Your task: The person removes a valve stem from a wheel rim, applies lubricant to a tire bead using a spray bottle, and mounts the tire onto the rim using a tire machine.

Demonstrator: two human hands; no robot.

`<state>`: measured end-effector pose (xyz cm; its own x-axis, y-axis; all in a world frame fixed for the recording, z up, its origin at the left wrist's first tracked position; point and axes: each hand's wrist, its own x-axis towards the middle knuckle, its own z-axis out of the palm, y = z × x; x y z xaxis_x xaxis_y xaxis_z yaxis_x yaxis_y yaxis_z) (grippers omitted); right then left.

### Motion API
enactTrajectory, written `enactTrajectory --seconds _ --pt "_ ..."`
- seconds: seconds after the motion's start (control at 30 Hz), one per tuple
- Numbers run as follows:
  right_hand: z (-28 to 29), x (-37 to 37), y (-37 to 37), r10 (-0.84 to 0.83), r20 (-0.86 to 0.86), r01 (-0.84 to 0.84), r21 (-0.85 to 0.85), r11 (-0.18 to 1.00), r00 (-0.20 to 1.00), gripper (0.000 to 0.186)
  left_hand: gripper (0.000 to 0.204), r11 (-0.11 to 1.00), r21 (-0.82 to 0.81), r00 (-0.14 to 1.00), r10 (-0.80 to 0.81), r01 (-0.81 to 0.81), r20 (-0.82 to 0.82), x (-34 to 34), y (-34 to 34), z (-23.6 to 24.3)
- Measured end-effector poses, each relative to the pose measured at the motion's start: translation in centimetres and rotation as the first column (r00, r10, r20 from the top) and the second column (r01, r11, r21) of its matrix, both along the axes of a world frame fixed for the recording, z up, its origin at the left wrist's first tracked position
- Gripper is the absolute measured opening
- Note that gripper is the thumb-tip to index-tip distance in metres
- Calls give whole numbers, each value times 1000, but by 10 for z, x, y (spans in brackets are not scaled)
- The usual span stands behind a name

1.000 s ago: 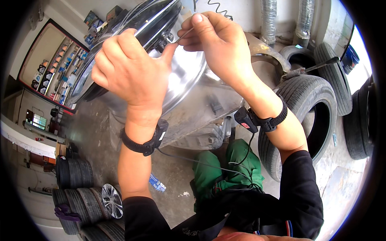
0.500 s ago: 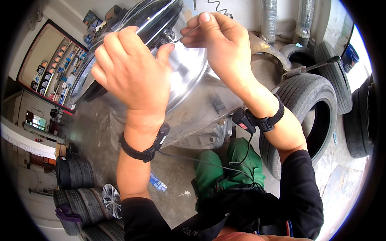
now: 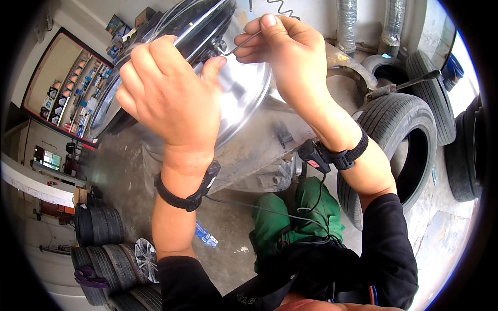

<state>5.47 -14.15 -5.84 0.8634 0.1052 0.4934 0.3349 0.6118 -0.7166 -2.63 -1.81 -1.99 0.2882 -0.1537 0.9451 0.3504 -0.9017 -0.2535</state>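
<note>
My left hand (image 3: 168, 96) is curled over the edge of a large glossy black part (image 3: 207, 26), its thumb out beside a small dark fitting (image 3: 218, 44). A bright silver dish-shaped piece (image 3: 244, 96) joins this part below. Between the thumb and fingers of my right hand (image 3: 288, 49) is a thin bent metal rod (image 3: 245, 44), much like a hex key. Its hooked end reaches to the small fitting near my left thumb. My left fingertips are partly hidden behind the hand.
A worn grey machine body (image 3: 249, 140) stands below the part. To the right lie a large tyre (image 3: 389, 124), more tyres and a lever bar (image 3: 415, 82). Stacked tyres (image 3: 104, 264) and a shelf cabinet (image 3: 67, 88) are at left. A cable (image 3: 254, 210) hangs from my left wrist.
My right hand has shifted very slightly to the right with the rod. Otherwise the hold of both hands looks the same.
</note>
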Motion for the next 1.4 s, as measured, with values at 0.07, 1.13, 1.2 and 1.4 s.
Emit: enactTrajectory --seconds 0.07,1.13,1.2,1.4 --pt "1 0 0 6 1 -6 0 1000 1000 33 69 1000 -1 1000 2 -2 7 0 0 1" --pt "6 7 -1 89 -115 -80 80 994 989 33 73 997 -65 999 43 -45 -27 -1 -4 0" --pt "6 7 -1 89 -122 -80 77 994 989 33 74 998 -55 999 41 -42 -19 -2 -4 0" --pt "5 8 -1 137 -143 -124 95 988 980 33 73 997 -62 999 42 -44 -22 -4 -2 0"
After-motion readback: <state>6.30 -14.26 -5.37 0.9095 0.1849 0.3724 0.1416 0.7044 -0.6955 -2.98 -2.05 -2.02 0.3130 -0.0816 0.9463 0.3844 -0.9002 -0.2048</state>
